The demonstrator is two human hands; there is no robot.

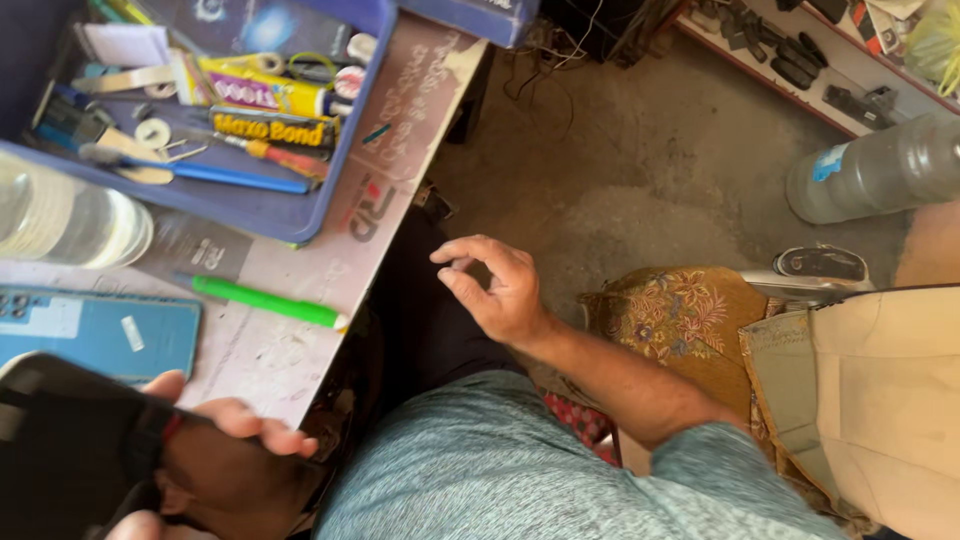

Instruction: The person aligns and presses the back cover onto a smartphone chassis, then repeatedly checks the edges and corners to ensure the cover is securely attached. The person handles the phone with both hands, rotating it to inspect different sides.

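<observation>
Left hand fingers gripping black pouch, right hand fingers loosely curled, empty

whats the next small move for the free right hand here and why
Probably bring the right hand back over the table toward the black case. It hangs empty off the table edge, fingers loosely curled, while the left hand alone holds the case at the near corner. The green pen and blue phone lie untouched beside it.
</observation>
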